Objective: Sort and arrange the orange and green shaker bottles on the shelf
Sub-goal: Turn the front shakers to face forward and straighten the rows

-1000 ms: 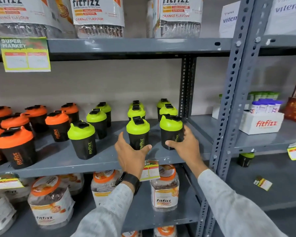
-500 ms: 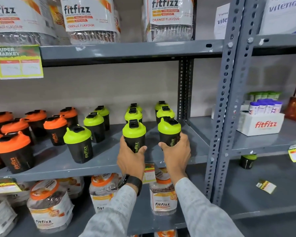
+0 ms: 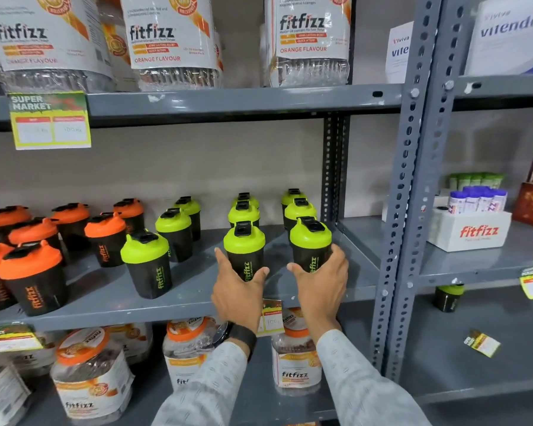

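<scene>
Grey metal shelf [image 3: 197, 305] at chest height, stocked with black shaker bottles: orange-lidded ones [image 3: 31, 273] clustered at the left, green-lidded ones [image 3: 179, 233] filling the middle and right in rough files running front to back. Left hand [image 3: 239, 292] wrapped round the lower body of the front green bottle of the middle file [image 3: 244, 252], thumb on one side, fingers on the other. Right hand [image 3: 319, 285] closed the same way round the front green bottle of the rightmost file [image 3: 310, 242], just beside the upright post [image 3: 336, 167]. Both bottles upright, bases at or just above the shelf, hard to tell which. Low grip on the bodies, likely to keep the logos facing out and the lids clear while squaring the two front bottles with those behind. Colours already kept apart, so sorting looks largely done and straightening the rows seems the step in hand. One green bottle [image 3: 146, 264] further left and forward of its file, probably still to be aligned. Large fitfizz jars [image 3: 173, 41] above and below
</scene>
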Tool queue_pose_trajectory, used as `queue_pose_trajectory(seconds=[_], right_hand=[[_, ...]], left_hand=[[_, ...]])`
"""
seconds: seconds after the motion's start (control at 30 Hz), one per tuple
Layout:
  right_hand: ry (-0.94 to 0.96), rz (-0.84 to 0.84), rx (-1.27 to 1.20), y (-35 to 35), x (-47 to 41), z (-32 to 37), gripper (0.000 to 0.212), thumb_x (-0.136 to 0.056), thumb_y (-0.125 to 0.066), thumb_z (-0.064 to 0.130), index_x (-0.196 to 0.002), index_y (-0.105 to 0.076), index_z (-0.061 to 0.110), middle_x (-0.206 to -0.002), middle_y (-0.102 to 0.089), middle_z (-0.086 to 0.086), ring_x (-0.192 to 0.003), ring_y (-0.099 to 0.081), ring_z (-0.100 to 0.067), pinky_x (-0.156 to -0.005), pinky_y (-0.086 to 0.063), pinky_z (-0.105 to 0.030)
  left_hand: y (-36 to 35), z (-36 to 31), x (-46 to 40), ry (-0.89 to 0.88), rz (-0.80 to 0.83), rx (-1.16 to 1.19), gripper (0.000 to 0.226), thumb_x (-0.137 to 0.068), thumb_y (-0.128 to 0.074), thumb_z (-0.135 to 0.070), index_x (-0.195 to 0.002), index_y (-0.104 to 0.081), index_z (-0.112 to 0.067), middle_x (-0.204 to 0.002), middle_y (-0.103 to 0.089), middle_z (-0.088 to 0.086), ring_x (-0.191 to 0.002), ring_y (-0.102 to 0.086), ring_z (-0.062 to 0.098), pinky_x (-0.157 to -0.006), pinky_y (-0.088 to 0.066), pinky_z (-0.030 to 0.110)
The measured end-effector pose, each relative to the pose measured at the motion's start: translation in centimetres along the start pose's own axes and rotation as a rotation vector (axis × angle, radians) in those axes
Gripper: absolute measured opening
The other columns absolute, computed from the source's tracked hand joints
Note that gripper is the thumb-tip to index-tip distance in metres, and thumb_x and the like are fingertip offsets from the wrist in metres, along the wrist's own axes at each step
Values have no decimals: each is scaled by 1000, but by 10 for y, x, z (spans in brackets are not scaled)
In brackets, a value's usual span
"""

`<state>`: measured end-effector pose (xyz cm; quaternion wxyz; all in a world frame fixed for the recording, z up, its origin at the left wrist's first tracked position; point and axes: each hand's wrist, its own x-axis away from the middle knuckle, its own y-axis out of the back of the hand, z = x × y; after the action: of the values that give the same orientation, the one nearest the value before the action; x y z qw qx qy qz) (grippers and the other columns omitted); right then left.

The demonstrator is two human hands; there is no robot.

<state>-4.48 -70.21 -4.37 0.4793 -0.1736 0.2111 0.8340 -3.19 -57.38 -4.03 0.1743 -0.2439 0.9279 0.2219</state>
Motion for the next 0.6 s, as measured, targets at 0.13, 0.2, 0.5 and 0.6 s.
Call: queue_pose_trajectory(seconds=[0.13, 0.2, 0.5, 0.6], right_hand=[[31, 61, -24, 4, 0, -2, 101, -72, -93, 30, -153, -36, 11, -144, -52, -13, -132, -52, -33, -104, -46, -45], [34, 73, -28, 6, -2, -3, 92, -74, -92, 25, -150, -40, 13, -140, -55, -11, -129, -56, -32, -102, -47, -44], [12, 12, -6, 6, -3, -3, 85, -66, -97, 25, -135, -47, 14, -126, -58, -9, -115, -61, -32, -94, -51, -44], [18, 10, 4, 5, -2, -3, 86, -66, -97, 26, -134, -46, 13, -126, -57, -11, -114, -61, -33, -93, -51, -44]], left_hand=[[-1, -3, 1, 3, -11, 1, 100, -77, -84, -47, -158, -33, -20, -122, -72, 13, -114, -65, 40, -92, -50, 46], [-2, -4, -1, 15, -21, -15, 94, -78, -83, -45, -156, -37, -21, -118, -74, 13, -111, -66, 40, -90, -51, 46], [-3, 1, -3, -18, -34, -45, 93, -79, -82, -45, -156, -37, -22, -115, -75, 13, -108, -68, 39, -89, -53, 46], [-2, 2, -3, -23, -18, -35, 93, -79, -82, -45, -157, -35, -23, -116, -75, 12, -109, -68, 39, -90, -54, 45]])
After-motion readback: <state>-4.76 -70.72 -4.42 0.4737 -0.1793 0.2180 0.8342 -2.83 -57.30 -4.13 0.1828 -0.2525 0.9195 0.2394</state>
